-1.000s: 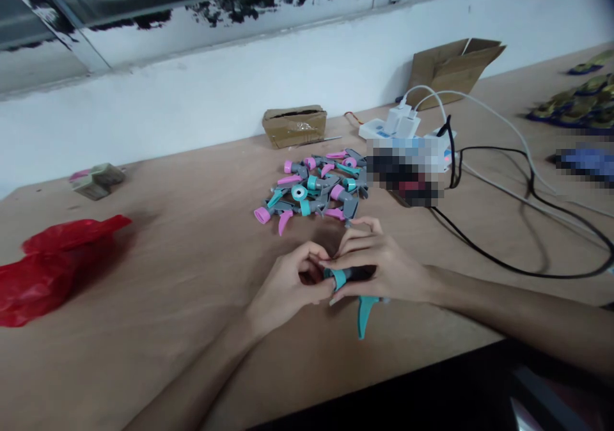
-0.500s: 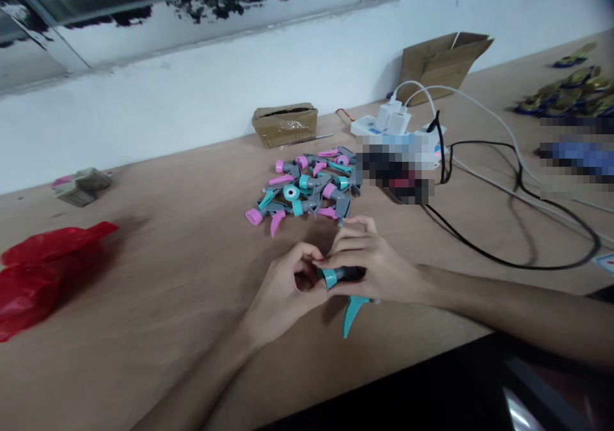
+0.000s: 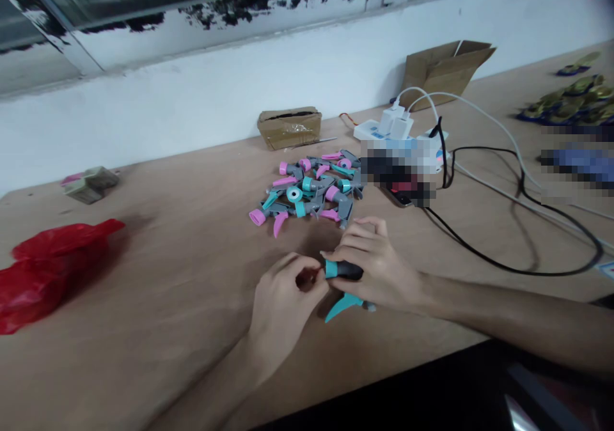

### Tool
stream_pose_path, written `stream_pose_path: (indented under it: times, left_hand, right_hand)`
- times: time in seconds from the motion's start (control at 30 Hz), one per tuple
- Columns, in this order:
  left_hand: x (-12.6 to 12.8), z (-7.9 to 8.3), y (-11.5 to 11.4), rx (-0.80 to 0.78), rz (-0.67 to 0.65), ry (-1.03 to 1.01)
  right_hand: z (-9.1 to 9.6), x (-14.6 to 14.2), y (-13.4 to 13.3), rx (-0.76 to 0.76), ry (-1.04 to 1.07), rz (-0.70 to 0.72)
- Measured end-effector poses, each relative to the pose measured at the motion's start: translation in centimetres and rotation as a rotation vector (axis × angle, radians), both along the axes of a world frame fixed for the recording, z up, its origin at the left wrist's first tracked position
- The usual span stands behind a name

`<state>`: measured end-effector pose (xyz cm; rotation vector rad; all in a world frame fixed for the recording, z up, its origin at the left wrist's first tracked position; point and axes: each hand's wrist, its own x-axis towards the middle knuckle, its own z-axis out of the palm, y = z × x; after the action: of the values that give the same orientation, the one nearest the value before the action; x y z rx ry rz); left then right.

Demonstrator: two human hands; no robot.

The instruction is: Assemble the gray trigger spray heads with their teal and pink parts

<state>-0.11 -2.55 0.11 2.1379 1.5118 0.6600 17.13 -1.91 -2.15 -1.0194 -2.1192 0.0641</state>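
Note:
My right hand (image 3: 371, 261) is wrapped round a trigger spray head (image 3: 348, 271) with a dark grey body, a teal collar facing left and a teal trigger hanging below. My left hand (image 3: 290, 293) is pinched, its thumb and forefinger close to the open end of the collar. Whatever sits between those fingertips, if anything, is too small to make out. Beyond both hands lies a heap of similar spray heads (image 3: 311, 191), grey with pink or teal collars and triggers.
A red plastic bag (image 3: 52, 268) lies at left, with a greenish-grey block (image 3: 91, 185) behind it. Along the wall stand a small carton (image 3: 290, 129) and a larger open carton (image 3: 441, 73). A power strip (image 3: 367, 129) with chargers trails white and black cables (image 3: 499, 261) across the right side.
My left fingers have drawn back slightly left from the collar they were wrapped about. The spray head has turned in my right hand, its trigger now pointing more to the left.

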Motion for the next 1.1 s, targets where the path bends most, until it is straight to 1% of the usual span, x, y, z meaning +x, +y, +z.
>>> stream_pose_path:
  times: [0.1, 0.27, 0.33, 0.4, 0.47, 0.5, 0.57, 0.63, 0.67, 0.73, 0.87, 1.03, 1.1]
  left_hand:
    - [0.1, 0.1, 0.0, 0.035, -0.045, 0.059]
    - [0.1, 0.1, -0.2, 0.080, -0.033, -0.011]
    - [-0.4, 0.2, 0.1, 0.074, -0.004, -0.060]
    - [-1.0, 0.3, 0.8, 0.046, 0.068, -0.131]
    - [-1.8, 0.5, 1.6, -0.045, 0.139, -0.263]
    - [-2.1, 0.6, 2.0, -0.128, 0.144, -0.361]
    - [-2.3, 0.9, 2.5, -0.343, 0.085, -0.551]
    - [-2.2, 1.1, 2.6, -0.522, 0.002, -0.674]
    - [-2.0, 1.2, 2.5, -0.572, -0.027, -0.698]
    - [-1.7, 1.3, 2.1, -0.606, -0.060, -0.686]
    - [-1.2, 1.4, 1.5, -0.536, -0.105, -0.587]
    - [-1.2, 1.0, 1.1, -0.308, -0.079, -0.477]
    - [-1.2, 0.7, 1.0, -0.251, -0.082, -0.460]
  right_hand:
    - [0.0, 0.0, 0.1, -0.002, -0.007, 0.008]
    - [0.2, 0.1, 0.4, -0.039, 0.021, 0.010]
    - [0.4, 0.2, 0.5, -0.056, 0.059, 0.000]
    - [0.6, 0.5, 0.5, -0.066, 0.101, -0.031]
    - [0.7, 0.8, 0.6, -0.090, 0.145, -0.073]
    - [0.8, 0.9, 0.6, -0.109, 0.168, -0.081]
    - [0.9, 1.0, 0.7, -0.153, 0.211, -0.053]
    - [1.0, 1.1, 0.7, -0.181, 0.247, 0.015]
    - [0.9, 1.0, 0.7, -0.190, 0.258, 0.049]
    - [0.9, 1.0, 0.6, -0.200, 0.273, 0.099]
    - [0.6, 0.9, 0.5, -0.204, 0.286, 0.155]
    - [0.3, 0.7, 0.5, -0.201, 0.291, 0.183]
    - [0.2, 0.7, 0.4, -0.199, 0.282, 0.185]
